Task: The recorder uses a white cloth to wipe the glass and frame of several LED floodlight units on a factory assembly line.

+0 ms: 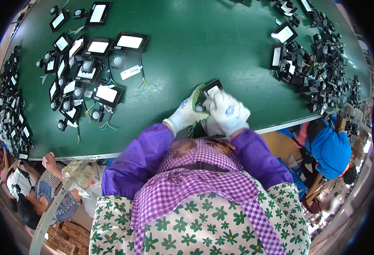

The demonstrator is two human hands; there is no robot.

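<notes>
Both of my hands wear white work gloves and meet near the table's front edge. My left hand [189,111] is wrapped round the side of a small black LED floodlight [213,89], its palm edge green. The floodlight is tilted, and a round sensor [199,108] shows between my hands. My right hand [228,112], slightly blurred, is closed over the lamp's lower right part. A pale cloth [214,126] hangs out beneath it, bunched in the fingers. Most of the lamp's lower body is hidden by my hands. Thin coloured wires show below my left hand.
On the green table [174,46], several floodlights with sensors and loose wires [106,94] lie at left. A dense heap of floodlights [319,63] covers the right side; another row [14,102] lines the far left edge. People sit at left [55,187] and right [329,146].
</notes>
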